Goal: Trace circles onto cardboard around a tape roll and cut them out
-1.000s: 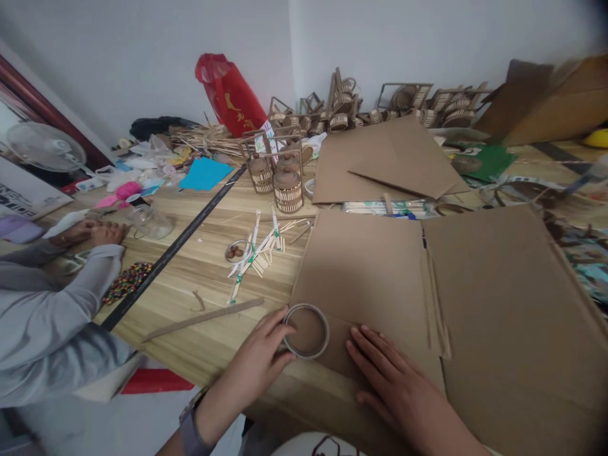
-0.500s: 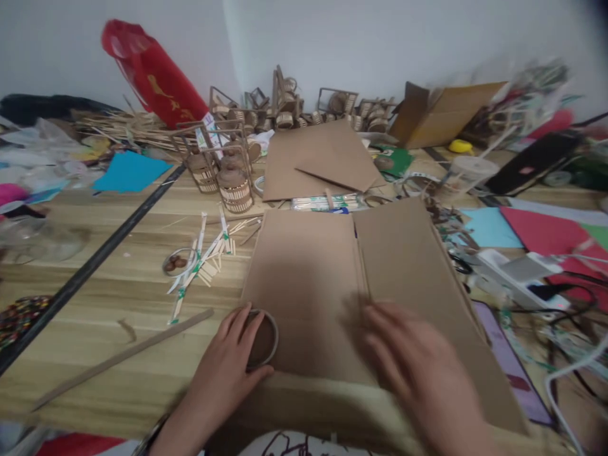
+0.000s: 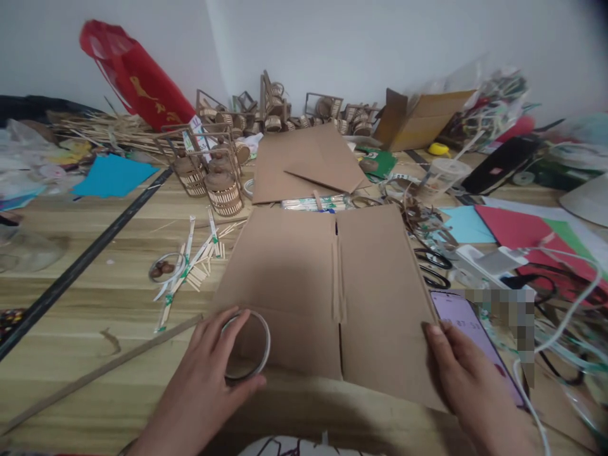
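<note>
A folded cardboard sheet (image 3: 285, 259) lies flat on the wooden table, with a slotted seam between its left and right panels. On its lower left corner sits a thin pale ring (image 3: 266, 342), like a narrow tape roll. My left hand (image 3: 202, 364) curls round the ring's left side, index finger on top and thumb at the near side. At the right edge of the cardboard, my right hand (image 3: 468, 370) pinches the border, thumb on top and the other fingers partly hidden. Beside that hand lies a phone (image 3: 468, 320) with a lit screen.
Left of the cardboard are cut sticks (image 3: 197, 275), a ring of brown beads (image 3: 164, 269) and a long brown strip (image 3: 104, 373). Small lantern-like models (image 3: 223, 190) stand behind. Black-handled scissors (image 3: 432, 269), a power strip (image 3: 489, 263) and cables crowd the right.
My right hand has moved right from near the seam to the cardboard's right edge and closed on it. My left hand stays at the ring. The view has shifted slightly.
</note>
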The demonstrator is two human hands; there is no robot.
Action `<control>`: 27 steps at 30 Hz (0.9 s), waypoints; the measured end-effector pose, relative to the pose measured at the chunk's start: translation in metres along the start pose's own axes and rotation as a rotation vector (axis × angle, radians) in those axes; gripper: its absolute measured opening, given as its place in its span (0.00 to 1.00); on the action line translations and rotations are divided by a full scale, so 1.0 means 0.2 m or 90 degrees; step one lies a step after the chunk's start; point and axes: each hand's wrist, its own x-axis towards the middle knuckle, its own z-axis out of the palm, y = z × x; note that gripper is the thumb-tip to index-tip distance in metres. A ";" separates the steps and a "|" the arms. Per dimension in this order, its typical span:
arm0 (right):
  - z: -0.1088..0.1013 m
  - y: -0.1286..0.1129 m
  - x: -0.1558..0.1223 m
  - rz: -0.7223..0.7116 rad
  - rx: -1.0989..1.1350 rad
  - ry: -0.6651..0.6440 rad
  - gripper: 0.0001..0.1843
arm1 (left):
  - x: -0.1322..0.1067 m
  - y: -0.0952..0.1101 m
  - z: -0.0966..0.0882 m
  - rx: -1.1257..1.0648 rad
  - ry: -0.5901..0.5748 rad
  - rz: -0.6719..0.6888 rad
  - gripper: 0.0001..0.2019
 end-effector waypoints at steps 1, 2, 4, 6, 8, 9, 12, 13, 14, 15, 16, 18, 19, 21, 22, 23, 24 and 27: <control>0.01 -0.02 -0.01 0.018 0.012 -0.010 0.22 | 0.00 0.03 -0.01 -0.011 0.000 0.006 0.42; 0.03 -0.03 -0.02 0.033 0.026 -0.022 0.22 | 0.01 0.06 -0.03 -0.027 -0.006 0.014 0.44; 0.06 -0.04 -0.05 0.036 0.052 -0.041 0.22 | 0.03 0.14 -0.04 -0.068 -0.037 0.036 0.45; 0.11 -0.05 -0.07 -0.001 0.052 -0.042 0.22 | 0.08 0.21 -0.04 -0.105 -0.096 0.054 0.43; 0.16 -0.06 -0.09 -0.048 0.048 -0.049 0.22 | 0.14 0.29 -0.02 -0.132 -0.163 0.068 0.42; 0.19 -0.07 -0.10 -0.069 0.049 -0.060 0.22 | 0.17 0.33 0.00 -0.143 -0.197 0.086 0.44; 0.25 -0.08 -0.10 -0.119 0.064 -0.115 0.23 | 0.26 0.42 0.10 -0.168 -0.304 0.186 0.49; 0.26 -0.08 -0.09 -0.133 0.066 -0.130 0.23 | 0.28 0.44 0.14 -0.168 -0.319 0.218 0.49; 0.26 -0.07 -0.09 -0.145 0.063 -0.138 0.23 | 0.29 0.46 0.18 -0.166 -0.325 0.249 0.48; 0.26 -0.06 -0.09 -0.155 0.058 -0.142 0.22 | 0.30 0.47 0.22 -0.162 -0.323 0.272 0.48; 0.25 -0.05 -0.09 -0.160 0.052 -0.143 0.21 | 0.30 0.47 0.25 -0.159 -0.319 0.287 0.48; 0.22 -0.03 -0.09 -0.192 0.033 -0.140 0.22 | 0.30 0.46 0.29 -0.169 -0.319 0.293 0.48; 0.20 -0.02 -0.10 -0.229 0.017 -0.136 0.22 | 0.29 0.46 0.29 -0.182 -0.328 0.286 0.49; 0.16 0.01 -0.12 -0.339 -0.027 -0.132 0.20 | 0.29 0.44 0.28 -0.218 -0.374 0.254 0.51; 0.15 0.02 -0.13 -0.400 -0.051 -0.140 0.19 | 0.28 0.43 0.27 -0.234 -0.403 0.227 0.52; 0.14 0.03 -0.14 -0.450 -0.068 -0.156 0.19 | 0.28 0.42 0.26 -0.248 -0.430 0.194 0.53; 0.13 0.04 -0.14 -0.483 -0.077 -0.177 0.20 | 0.27 0.42 0.25 -0.258 -0.451 0.157 0.52; 0.13 0.06 -0.14 -0.510 -0.070 -0.222 0.24 | 0.26 0.42 0.23 -0.273 -0.455 0.071 0.48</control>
